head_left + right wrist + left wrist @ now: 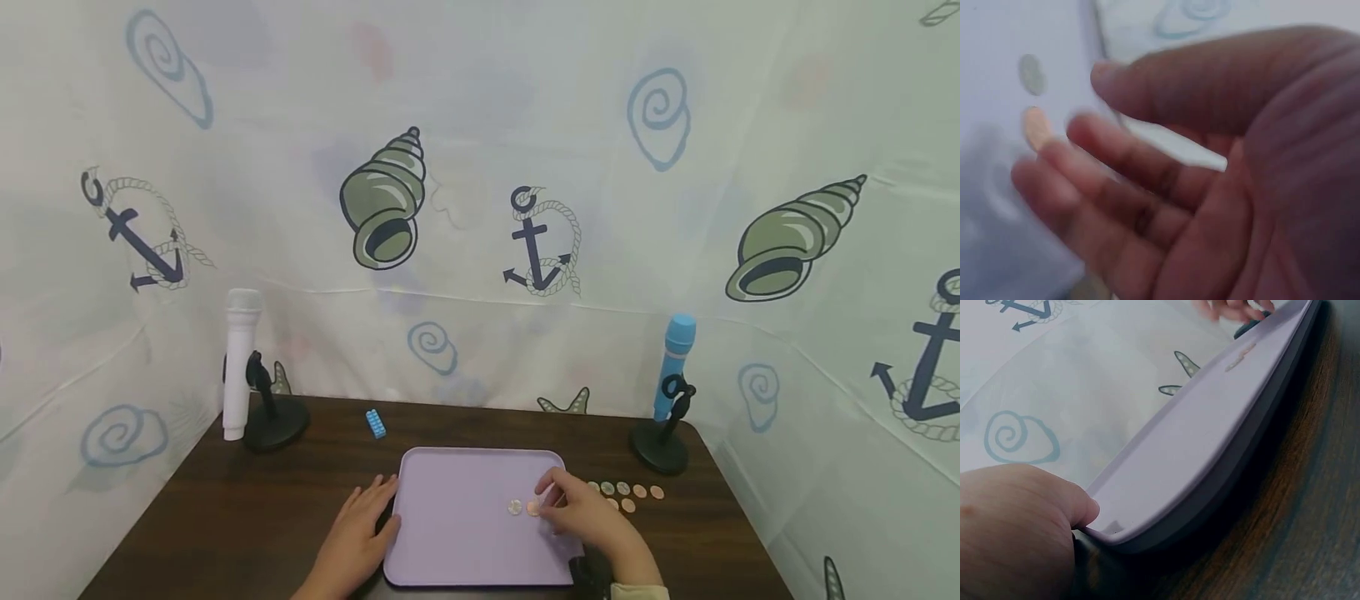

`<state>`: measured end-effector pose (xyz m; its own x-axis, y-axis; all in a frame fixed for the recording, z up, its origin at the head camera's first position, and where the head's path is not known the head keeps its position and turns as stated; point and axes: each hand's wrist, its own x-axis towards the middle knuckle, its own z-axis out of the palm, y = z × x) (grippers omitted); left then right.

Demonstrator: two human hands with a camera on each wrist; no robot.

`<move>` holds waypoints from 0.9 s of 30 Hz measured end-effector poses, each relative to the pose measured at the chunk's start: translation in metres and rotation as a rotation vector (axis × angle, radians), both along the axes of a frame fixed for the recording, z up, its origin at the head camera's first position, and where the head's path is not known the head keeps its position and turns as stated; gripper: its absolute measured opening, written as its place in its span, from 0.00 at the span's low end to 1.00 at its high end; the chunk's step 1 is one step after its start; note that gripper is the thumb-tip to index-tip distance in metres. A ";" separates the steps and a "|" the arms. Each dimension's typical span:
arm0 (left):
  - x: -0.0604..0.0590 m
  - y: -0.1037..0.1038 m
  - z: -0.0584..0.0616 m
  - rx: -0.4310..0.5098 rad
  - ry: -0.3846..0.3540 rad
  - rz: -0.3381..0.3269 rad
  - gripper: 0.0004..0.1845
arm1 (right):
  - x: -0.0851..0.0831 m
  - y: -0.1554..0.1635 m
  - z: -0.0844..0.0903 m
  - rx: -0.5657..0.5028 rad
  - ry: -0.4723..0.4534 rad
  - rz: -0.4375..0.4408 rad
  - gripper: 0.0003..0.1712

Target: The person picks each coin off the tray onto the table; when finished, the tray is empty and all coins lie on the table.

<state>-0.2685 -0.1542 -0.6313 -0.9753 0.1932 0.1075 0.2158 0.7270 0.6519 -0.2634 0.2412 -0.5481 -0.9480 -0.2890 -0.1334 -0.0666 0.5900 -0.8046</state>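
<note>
My left hand (pixel 358 533) lies at the left side of a lilac tray (pixel 450 542), fingers spread along its edge. In the left wrist view its thumb (pixel 1085 509) touches the tray's rim. Over the tray's right part hovers my right hand (pixel 581 512), fingers loosely bent and thumb apart from them, with nothing between. Below its fingertips, a copper-coloured coin (pixel 533 508) lies flat on the tray, beside a silver-coloured coin (pixel 514 507). The right wrist view shows the copper coin (pixel 1037 128) partly behind a fingertip and the silver coin (pixel 1032 75) in full.
Several coins (pixel 640 491) lie in rows on the dark table (pixel 187 517), right of the tray. A blue toy brick (pixel 376 423) lies behind it. A white microphone (pixel 238 367) and a blue microphone (pixel 675 354) stand at the back corners with black stands (pixel 276 423). A printed cloth hangs behind.
</note>
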 end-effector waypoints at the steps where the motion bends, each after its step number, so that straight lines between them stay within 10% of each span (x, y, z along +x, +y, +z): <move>1: -0.001 0.001 0.000 -0.002 -0.001 0.000 0.31 | -0.004 -0.004 -0.003 0.016 -0.010 -0.010 0.15; 16: 0.002 0.002 0.004 0.027 0.018 -0.004 0.30 | -0.016 -0.014 -0.039 0.089 0.039 -0.074 0.13; 27: 0.001 0.001 0.001 0.027 0.015 -0.002 0.31 | -0.014 -0.015 -0.044 -0.096 0.036 -0.116 0.09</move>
